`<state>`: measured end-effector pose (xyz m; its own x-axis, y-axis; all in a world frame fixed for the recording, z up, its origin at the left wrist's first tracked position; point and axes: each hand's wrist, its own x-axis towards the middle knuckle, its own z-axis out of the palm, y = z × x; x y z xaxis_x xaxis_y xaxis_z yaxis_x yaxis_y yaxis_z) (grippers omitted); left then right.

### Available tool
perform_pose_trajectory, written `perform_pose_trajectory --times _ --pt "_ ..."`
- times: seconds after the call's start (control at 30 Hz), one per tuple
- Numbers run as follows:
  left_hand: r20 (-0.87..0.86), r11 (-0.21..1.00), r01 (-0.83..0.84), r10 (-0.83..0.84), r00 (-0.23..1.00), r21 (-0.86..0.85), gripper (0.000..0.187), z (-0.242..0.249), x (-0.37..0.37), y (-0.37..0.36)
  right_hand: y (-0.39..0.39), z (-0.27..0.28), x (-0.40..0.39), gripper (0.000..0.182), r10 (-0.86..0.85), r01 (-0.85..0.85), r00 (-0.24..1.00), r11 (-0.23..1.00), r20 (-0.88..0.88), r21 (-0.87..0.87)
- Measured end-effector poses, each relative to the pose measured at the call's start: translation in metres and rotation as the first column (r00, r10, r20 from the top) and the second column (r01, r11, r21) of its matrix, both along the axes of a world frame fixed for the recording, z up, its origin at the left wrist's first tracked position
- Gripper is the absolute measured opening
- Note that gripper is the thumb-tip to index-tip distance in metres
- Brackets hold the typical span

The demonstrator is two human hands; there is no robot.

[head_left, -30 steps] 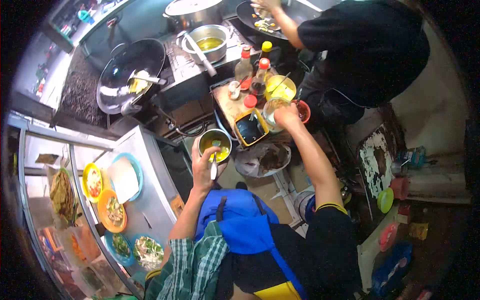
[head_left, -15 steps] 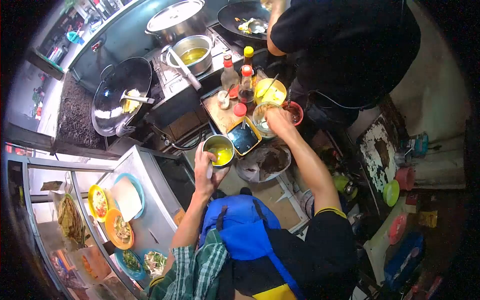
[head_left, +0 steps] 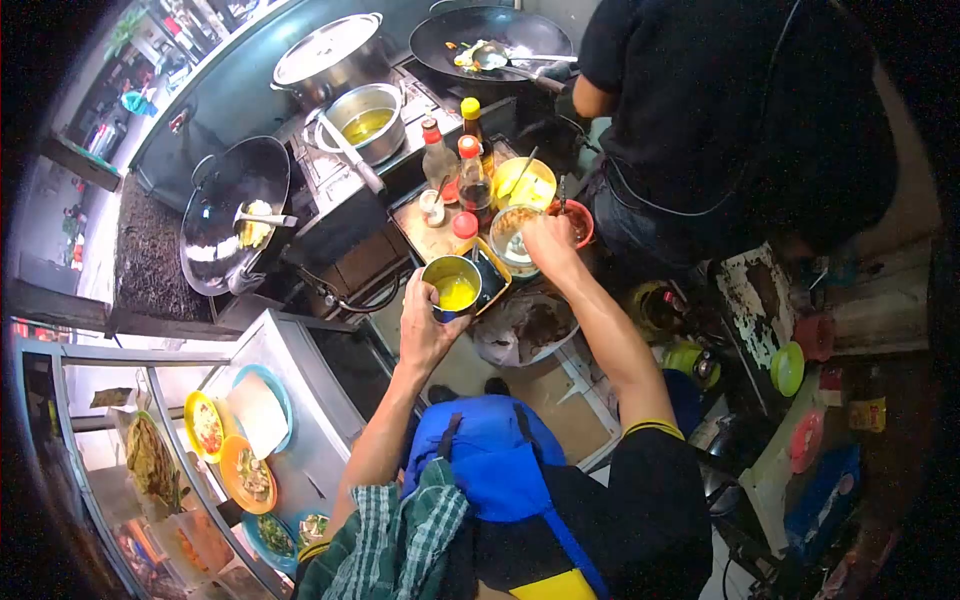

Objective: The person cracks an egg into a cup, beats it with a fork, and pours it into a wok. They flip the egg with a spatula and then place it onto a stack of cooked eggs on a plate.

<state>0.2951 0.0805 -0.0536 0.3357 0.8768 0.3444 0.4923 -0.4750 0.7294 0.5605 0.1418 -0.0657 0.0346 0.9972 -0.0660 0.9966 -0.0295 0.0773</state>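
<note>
My left hand (head_left: 425,335) is wrapped around a metal cup (head_left: 433,272) with yellow liquid inside. My right hand (head_left: 549,245) reaches into a clear round tub (head_left: 511,217) with something pale in it. Its fingers are bunched together at the tub, and whatever they pinch is hidden. Just beside the cup is a yellow-rimmed tray (head_left: 493,270) with dark contents, partly covered by the cup. A yellow bowl (head_left: 538,183) and a red bowl (head_left: 582,222) with spoon handles stand by my right hand.
Sauce bottles (head_left: 472,180) crowd the small table. Behind it are a pot of yellow oil (head_left: 385,140) and a wok with a ladle (head_left: 205,235). A co-worker in black (head_left: 700,130) stands at right by another wok (head_left: 440,45). Plates of ingredients (head_left: 240,475) sit lower left.
The cup in my left hand has shifted right and up, closer to the tub, partly covering the tray. My right hand stays at the tub. The co-worker's arm has drawn back from the far wok.
</note>
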Motion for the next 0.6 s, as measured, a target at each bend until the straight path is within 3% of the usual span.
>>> perform_pose_trajectory --times 0.1,0.27,0.3,0.33,0.37,0.43,0.6 --pt "-0.02 1.0 -0.005 0.004 1.0 -0.031 0.06 -0.001 -0.002 0.002 0.012 -0.024 -0.006 0.016 0.052 -0.051 0.999 0.998 -0.016 0.037" --pt "-0.031 0.999 -0.037 0.036 0.999 -0.035 0.06 -0.007 -0.009 0.004 0.003 -0.028 0.009 0.016 0.026 -0.01 0.977 0.997 -0.211 0.076" --pt "-0.03 0.999 -0.041 0.04 0.999 -0.036 0.06 -0.007 -0.009 0.005 -0.002 -0.017 0.01 0.017 0.019 0.019 0.955 0.992 -0.297 0.123" --pt "-0.04 0.998 -0.044 0.043 0.998 -0.037 0.06 -0.007 -0.008 0.005 -0.007 -0.006 0.014 0.02 -0.077 0.087 0.939 0.996 -0.335 0.014" --pt "-0.049 0.998 -0.046 0.044 0.998 -0.037 0.059 -0.007 -0.006 0.006 -0.016 0.01 0.016 0.02 -0.076 0.085 0.94 0.996 -0.333 0.015" --pt "-0.035 0.999 -0.044 0.043 0.998 -0.028 0.058 0.002 0.002 0.009 -0.035 0.035 0.022 0.022 -0.095 0.158 0.852 0.984 -0.515 0.08" --pt "-0.107 0.998 -0.019 0.012 0.994 -0.066 0.056 -0.001 0.017 0.021 -0.073 0.086 0.018 0.017 0.024 0.146 0.809 0.96 -0.588 0.24"
